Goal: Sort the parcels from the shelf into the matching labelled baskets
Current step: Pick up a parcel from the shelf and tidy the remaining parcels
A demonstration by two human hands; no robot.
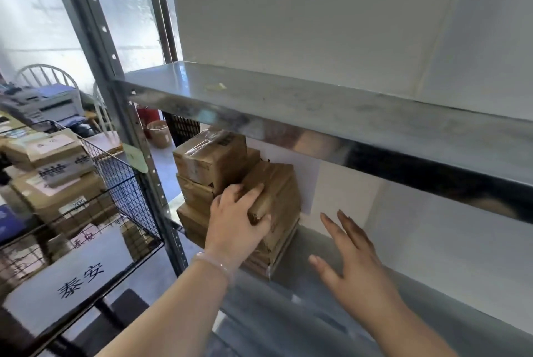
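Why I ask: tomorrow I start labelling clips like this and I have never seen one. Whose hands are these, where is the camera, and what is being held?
There is no machine here, only a person working with two bare hands. The single picture comes from a wide-angle camera worn on the person's head, looking forward and down, so the arms reach in from the bottom edge.

The metal rack fills most of the view. On its lower shelf stand stacked brown parcels. The left hand, with a bracelet at the wrist, grips one brown parcel on the right side of the stack. The right hand is open to the right of the stack and holds nothing.

At the left stands a wire basket that already holds parcels, with a white label on its front.
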